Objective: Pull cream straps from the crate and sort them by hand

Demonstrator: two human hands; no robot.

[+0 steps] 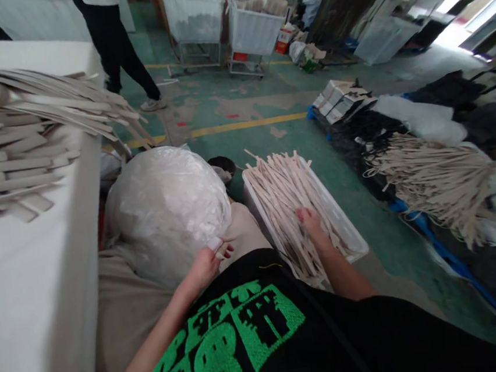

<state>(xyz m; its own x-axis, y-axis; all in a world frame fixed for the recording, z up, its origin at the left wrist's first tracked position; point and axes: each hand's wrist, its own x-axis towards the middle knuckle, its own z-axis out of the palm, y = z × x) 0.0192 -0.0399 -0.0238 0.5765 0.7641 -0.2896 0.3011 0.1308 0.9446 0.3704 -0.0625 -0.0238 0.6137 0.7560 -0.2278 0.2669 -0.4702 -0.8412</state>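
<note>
My left hand (211,261) is in front of my body, close to a large clear plastic bag (168,199). Its fingers are curled, and a small white piece (214,244) shows at the thumb; whether they grip anything more is unclear. Over a white plastic crate (350,236) on my right, my right hand (310,221) reaches down with its fingers drawn together. Long beige strips (282,197) fill that crate, and the hand is on or just above them. Blur hides what its fingertips pinch.
To the left, a white table (35,300) bears stacked beige strips (12,153). More strips (436,179) lie among dark bags on a pallet at right. White wheeled bins (254,30) stand at the back. A person in black trousers (114,44) is beyond the table.
</note>
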